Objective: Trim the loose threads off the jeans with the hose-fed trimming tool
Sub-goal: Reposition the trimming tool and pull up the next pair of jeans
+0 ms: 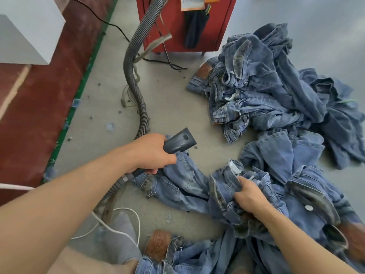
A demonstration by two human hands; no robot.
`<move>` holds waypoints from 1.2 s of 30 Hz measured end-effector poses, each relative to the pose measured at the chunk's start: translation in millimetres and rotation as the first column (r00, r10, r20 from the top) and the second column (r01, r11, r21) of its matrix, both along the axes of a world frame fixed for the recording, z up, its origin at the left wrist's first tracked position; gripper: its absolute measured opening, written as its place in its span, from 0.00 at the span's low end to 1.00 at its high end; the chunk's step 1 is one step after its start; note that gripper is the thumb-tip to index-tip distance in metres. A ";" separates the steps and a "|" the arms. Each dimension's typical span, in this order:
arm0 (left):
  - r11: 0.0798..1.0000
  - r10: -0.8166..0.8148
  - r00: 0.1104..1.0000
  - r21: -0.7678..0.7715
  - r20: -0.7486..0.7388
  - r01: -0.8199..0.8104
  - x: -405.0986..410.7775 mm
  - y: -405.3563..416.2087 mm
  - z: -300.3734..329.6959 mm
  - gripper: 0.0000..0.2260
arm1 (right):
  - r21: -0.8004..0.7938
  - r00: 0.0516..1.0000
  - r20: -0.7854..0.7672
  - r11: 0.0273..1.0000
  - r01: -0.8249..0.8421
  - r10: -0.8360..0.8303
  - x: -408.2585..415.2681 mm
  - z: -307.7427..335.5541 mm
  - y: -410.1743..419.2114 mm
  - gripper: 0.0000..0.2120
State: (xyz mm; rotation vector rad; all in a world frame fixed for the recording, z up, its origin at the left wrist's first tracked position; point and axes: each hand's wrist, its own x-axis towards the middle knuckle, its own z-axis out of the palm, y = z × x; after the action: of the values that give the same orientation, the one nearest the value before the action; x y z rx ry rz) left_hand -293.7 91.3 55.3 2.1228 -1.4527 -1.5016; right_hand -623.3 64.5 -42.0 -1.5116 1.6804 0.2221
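My left hand (151, 153) grips the grey trimming tool (180, 141), whose wide head points up and to the right above the floor. Its ribbed grey hose (136, 91) loops from my wrist up to the red cabinet. My right hand (249, 196) clutches the bunched waistband of a pair of blue jeans (197, 186) spread on the floor between my hands. One leg of these jeans lies directly under the tool. The tool's head is not touching the cloth.
A large heap of blue jeans (276, 86) lies at the right. More jeans with a brown leather patch (158, 244) sit at the bottom. A red metal cabinet (177, 22) stands at the back, with black cables on the floor. A white cord (118, 230) curls near my knee.
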 end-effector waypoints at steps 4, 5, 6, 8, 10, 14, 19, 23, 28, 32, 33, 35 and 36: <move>0.999 0.003 0.999 -0.035 -0.047 -0.004 -4.9 2.5 0.3 0.10 | 0.347 0.636 0.412 0.758 0.553 -0.653 -21.9 43.0 4.2 0.22; 0.999 -0.001 0.999 -0.044 -0.053 -0.001 -7.4 2.7 0.9 0.09 | 0.406 0.543 0.441 0.699 0.589 -0.714 -26.5 54.5 8.5 0.24; 0.999 -0.006 0.998 -0.052 -0.055 0.003 -10.3 3.5 1.9 0.09 | 0.463 0.466 0.468 0.658 0.594 -0.751 -30.6 64.9 12.9 0.23; 0.998 -0.020 0.998 -0.068 -0.058 0.016 -17.6 5.2 4.6 0.08 | 0.579 0.345 0.513 0.613 0.538 -0.786 -34.7 81.5 21.2 0.17; 0.996 -0.037 0.998 -0.080 -0.055 0.033 -24.3 7.9 8.5 0.09 | 0.620 0.325 0.542 0.630 0.467 -0.775 -33.7 88.6 29.2 0.14; 0.992 -0.063 0.997 -0.109 -0.053 0.057 -36.8 13.5 24.1 0.10 | 0.546 0.328 0.572 0.647 0.532 -0.752 -26.2 84.1 42.9 0.18; 0.993 -0.088 0.983 -0.098 -0.164 0.072 -45.7 20.7 45.0 0.05 | 0.481 0.222 0.668 0.640 0.599 -0.710 -13.2 77.8 42.7 0.20; 0.985 -0.169 0.936 -0.030 -0.309 0.168 -49.8 24.1 59.9 0.07 | 0.553 0.163 0.653 0.612 0.565 -0.740 -4.2 75.3 41.4 0.20; 0.962 -0.183 0.839 0.083 -0.513 0.261 -57.7 25.7 50.6 0.06 | 0.690 0.054 0.615 0.570 0.446 -0.787 -9.1 68.2 47.7 0.20; 0.975 0.008 0.827 0.186 -0.562 0.118 -79.2 23.0 30.8 0.07 | 0.667 0.030 0.675 0.626 0.404 -0.738 -4.5 66.3 50.2 0.18; 0.982 0.097 0.830 0.186 -0.549 0.008 -84.7 19.6 26.3 0.07 | 0.667 0.017 0.677 0.624 0.407 -0.735 -4.4 65.4 48.6 0.20; 0.957 0.282 0.786 0.218 -0.551 -0.190 -86.5 10.1 22.1 0.06 | 0.682 -0.027 0.671 0.603 0.414 -0.741 -6.9 61.1 45.2 0.25; 0.935 0.349 0.751 0.267 -0.560 -0.235 -81.5 5.0 23.1 0.05 | 0.687 -0.041 0.668 0.595 0.418 -0.743 -7.8 60.2 44.5 0.27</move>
State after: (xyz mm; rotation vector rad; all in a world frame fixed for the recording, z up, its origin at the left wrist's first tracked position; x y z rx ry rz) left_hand -375.2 96.3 78.4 1.6011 -0.7386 -1.9762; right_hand -631.1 109.0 18.2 -0.2463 0.9788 -0.8087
